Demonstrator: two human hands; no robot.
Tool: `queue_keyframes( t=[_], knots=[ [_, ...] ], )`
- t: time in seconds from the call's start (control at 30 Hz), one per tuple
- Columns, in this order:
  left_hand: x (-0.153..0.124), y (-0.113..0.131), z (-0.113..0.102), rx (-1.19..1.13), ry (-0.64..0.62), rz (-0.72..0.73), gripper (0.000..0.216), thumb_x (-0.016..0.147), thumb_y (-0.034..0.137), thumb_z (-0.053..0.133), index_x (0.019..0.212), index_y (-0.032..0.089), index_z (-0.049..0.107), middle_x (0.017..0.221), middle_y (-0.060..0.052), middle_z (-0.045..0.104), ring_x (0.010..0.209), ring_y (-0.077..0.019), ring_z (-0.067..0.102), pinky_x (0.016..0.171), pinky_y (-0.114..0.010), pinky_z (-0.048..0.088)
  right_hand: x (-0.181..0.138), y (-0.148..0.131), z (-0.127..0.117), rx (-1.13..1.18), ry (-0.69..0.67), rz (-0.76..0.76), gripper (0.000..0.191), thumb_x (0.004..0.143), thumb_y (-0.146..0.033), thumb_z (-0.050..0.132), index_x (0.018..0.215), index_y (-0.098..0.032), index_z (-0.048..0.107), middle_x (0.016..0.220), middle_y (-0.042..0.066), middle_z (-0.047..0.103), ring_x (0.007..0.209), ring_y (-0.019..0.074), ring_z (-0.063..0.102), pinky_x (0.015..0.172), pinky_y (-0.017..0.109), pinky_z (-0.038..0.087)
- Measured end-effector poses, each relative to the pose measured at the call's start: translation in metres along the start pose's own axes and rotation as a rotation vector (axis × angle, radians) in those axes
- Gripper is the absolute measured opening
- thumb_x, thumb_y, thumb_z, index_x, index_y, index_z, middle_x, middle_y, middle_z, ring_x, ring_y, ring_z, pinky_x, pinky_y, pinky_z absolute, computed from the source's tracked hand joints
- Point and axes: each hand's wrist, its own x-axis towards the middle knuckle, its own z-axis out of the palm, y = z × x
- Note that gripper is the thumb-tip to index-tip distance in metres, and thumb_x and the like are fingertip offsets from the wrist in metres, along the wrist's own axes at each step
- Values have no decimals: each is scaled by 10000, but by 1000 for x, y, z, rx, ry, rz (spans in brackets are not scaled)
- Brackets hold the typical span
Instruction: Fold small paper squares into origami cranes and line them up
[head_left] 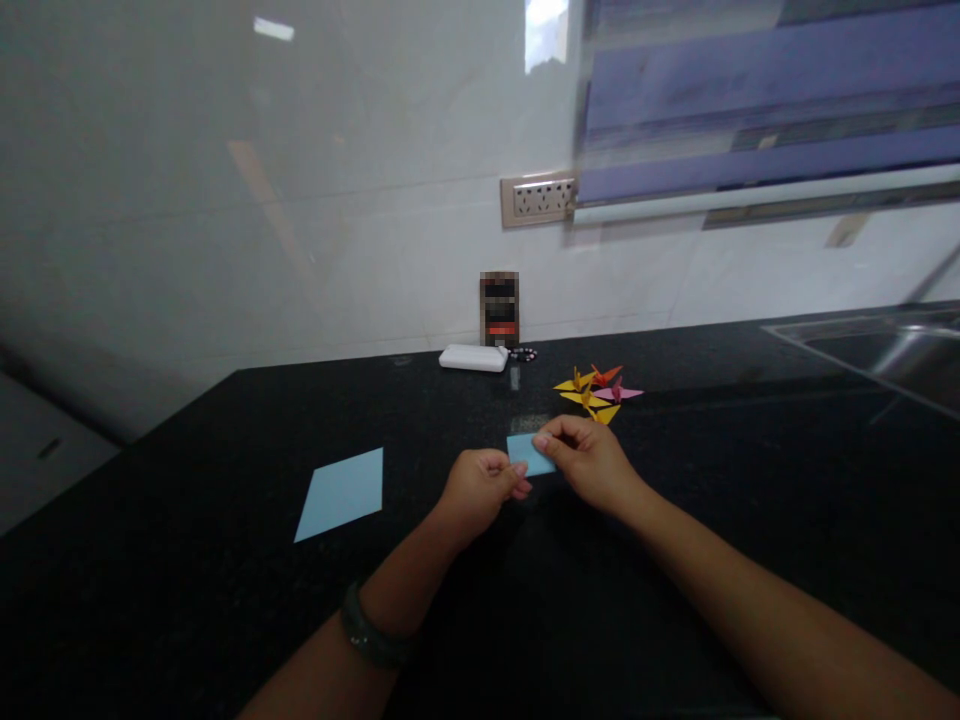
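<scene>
A small folded light-blue paper [527,453] is held over the black countertop [225,580] between both hands. My left hand [480,490] pinches its lower left edge with curled fingers. My right hand [589,460] grips its right side, thumb and fingers closed on it. A dark band sits on my left wrist. Just beyond my right hand lie several folded paper cranes [596,390] in yellow, orange and pink.
A flat light-blue paper sheet [343,492] lies to the left on the counter. A white box [474,357] and a small dark device [499,308] stand by the tiled wall under a wall socket [538,199]. A steel sink [885,345] is at far right.
</scene>
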Motion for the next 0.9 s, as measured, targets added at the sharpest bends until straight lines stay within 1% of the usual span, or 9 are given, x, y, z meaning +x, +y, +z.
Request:
queue_keyframes(
  t=[0.23,0.33,0.4,0.5,0.57,0.63,0.7,0.8,0.9],
  knots=[
    [1,-3,-1,109,70,83,237,642,328,588,491,162,512,389,21,513,366,-94,460,405,-203,338,0,-5,-2,-23,5,-8,163,722,-292,523,635,-156,546,552,-20,478,521,100,427,481,212,345],
    [1,-3,-1,103,63,68,238,618,347,613,508,158,519,419,15,529,391,-96,470,420,-204,342,1,-7,-5,-41,-25,-11,165,722,-284,522,625,-152,544,555,-18,479,520,96,419,476,209,338],
    [1,-2,-1,82,55,89,238,608,350,623,518,153,524,448,15,537,421,-96,476,439,-205,345,2,-7,-6,-64,-75,7,169,718,-280,526,614,-147,545,544,-21,471,509,90,406,468,207,323],
    [2,-2,-2,104,78,141,249,610,336,618,482,153,508,428,33,499,416,-83,431,424,-198,296,2,-7,-5,-71,-136,33,180,713,-282,536,604,-140,547,540,-21,468,509,89,405,472,209,316],
    [3,-3,-3,111,106,147,269,609,333,621,456,151,496,413,36,483,407,-78,409,421,-200,276,1,-7,-4,-24,-137,49,186,713,-303,544,629,-137,545,558,-20,475,516,87,414,478,208,323],
    [3,-3,-4,75,138,142,277,612,344,625,461,145,505,430,26,506,417,-79,418,435,-204,288,0,-9,-2,49,-138,79,199,687,-330,581,718,-135,551,607,-18,504,524,84,428,475,203,327],
    [3,-3,-4,4,173,125,294,612,368,630,469,139,515,440,19,520,424,-78,426,445,-205,298,-2,-13,0,116,-185,131,271,633,-336,639,792,-135,550,637,-21,527,514,76,432,459,193,319],
    [2,-3,-4,-119,182,96,323,600,397,645,467,135,511,435,18,519,424,-78,434,449,-207,311,-6,-18,4,189,-304,213,234,596,-290,668,729,-127,566,564,-46,503,455,54,385,430,184,291],
    [2,-4,-3,-156,147,91,322,601,403,649,478,134,521,446,9,535,429,-83,449,450,-212,321,-9,-19,8,226,-326,244,147,613,-249,643,662,-129,574,521,-58,485,424,42,349,414,181,276]
  ],
)
